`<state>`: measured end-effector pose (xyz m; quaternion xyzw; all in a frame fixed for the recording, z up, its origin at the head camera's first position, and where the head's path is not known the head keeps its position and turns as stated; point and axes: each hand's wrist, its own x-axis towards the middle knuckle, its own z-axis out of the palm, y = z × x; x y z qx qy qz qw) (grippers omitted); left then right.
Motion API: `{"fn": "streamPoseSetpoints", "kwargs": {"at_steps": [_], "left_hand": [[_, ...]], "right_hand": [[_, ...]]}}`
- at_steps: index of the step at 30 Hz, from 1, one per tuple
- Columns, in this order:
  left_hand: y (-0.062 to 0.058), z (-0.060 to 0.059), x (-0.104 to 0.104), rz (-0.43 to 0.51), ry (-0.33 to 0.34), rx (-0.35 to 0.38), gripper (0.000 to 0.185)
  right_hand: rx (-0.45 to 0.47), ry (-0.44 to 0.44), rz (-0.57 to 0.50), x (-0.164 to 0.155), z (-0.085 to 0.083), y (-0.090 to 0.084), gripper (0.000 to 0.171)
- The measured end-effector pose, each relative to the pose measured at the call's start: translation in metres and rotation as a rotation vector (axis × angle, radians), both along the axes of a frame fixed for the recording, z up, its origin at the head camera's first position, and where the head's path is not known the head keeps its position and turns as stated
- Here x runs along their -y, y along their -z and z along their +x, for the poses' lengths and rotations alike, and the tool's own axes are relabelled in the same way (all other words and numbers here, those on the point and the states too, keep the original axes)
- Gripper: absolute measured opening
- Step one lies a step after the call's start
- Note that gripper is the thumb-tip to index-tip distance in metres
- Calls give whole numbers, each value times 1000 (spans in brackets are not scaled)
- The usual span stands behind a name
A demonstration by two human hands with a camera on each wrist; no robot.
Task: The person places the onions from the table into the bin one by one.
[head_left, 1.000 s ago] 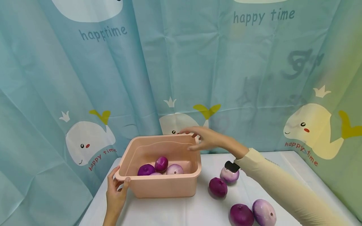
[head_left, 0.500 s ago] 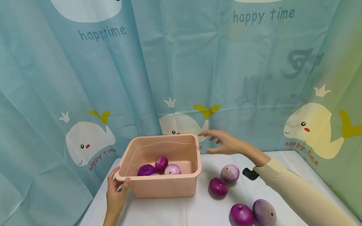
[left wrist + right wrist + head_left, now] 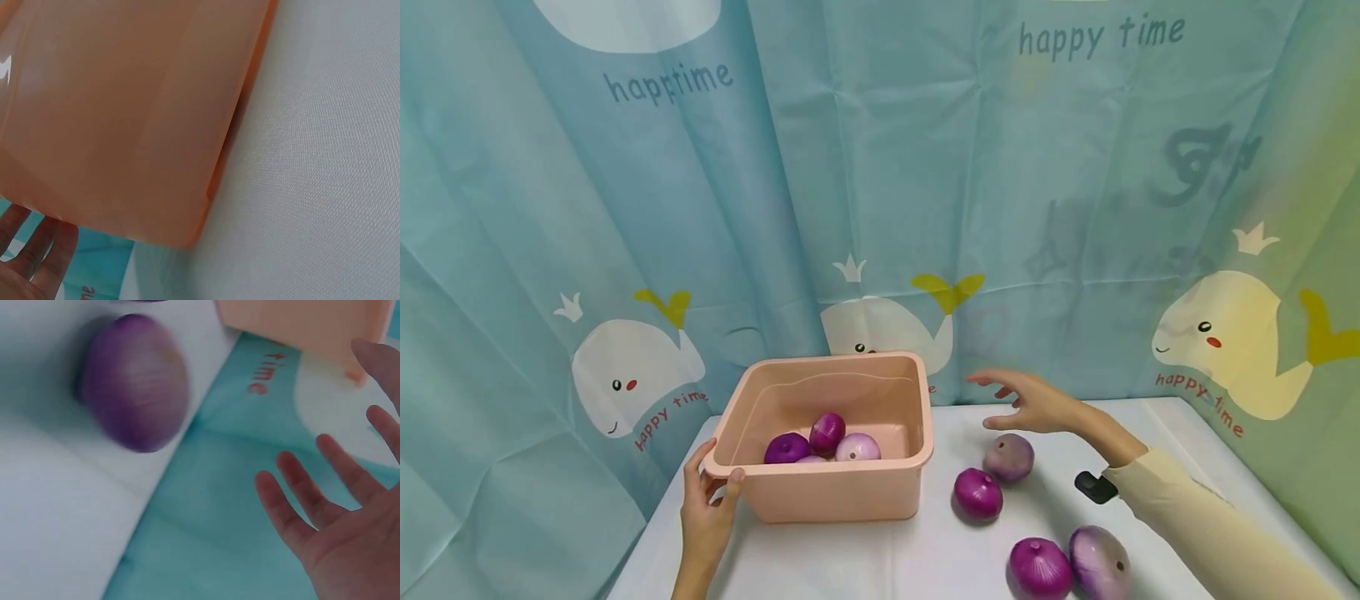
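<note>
My left hand (image 3: 707, 512) grips the near left corner of a pink plastic bin (image 3: 835, 496), thumb at the front rim and fingers along the left side. In the left wrist view its fingertips (image 3: 57, 253) touch the bin wall (image 3: 125, 125). Inside lie several onions, among them a dark purple onion (image 3: 786, 448) and a pale onion (image 3: 858, 447). To the right of the bin, my right hand (image 3: 1037, 404) hovers with spread fingers, holding nothing. Just below it sits a pale purple onion (image 3: 1009, 457), touching or very near a dark onion (image 3: 977, 495).
Nearer the front right, a dark purple onion (image 3: 1040, 569) and a paler onion (image 3: 1100, 562) lie side by side on the white tabletop (image 3: 820, 562). A blue curtain (image 3: 880, 167) with whale prints hangs right behind the table.
My right hand has moved from over the bin to the right and down, over the pale onion. A pale onion in the bin has shifted slightly left. My left hand has stayed in place.
</note>
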<state>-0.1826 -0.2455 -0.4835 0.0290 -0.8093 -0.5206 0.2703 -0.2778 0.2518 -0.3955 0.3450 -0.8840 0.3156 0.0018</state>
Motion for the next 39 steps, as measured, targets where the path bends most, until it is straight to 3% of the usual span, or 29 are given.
{"fn": "streamPoseSetpoints", "kwargs": {"at_steps": [8,14,28,39], "left_hand": [[0,-1,1,16,13,0,64],[0,-1,0,29,24,-9,63],[-1,-2,0,30,38,-24,66],[1,-1,3,14,31,-37,66]], "right_hand": [[22,-55,24,-21,3,28,65],[157,-46,45,-31,7,44,68],[257,-69,42,-40,11,62,69],[280,-86,36,-42,12,70,63]]}}
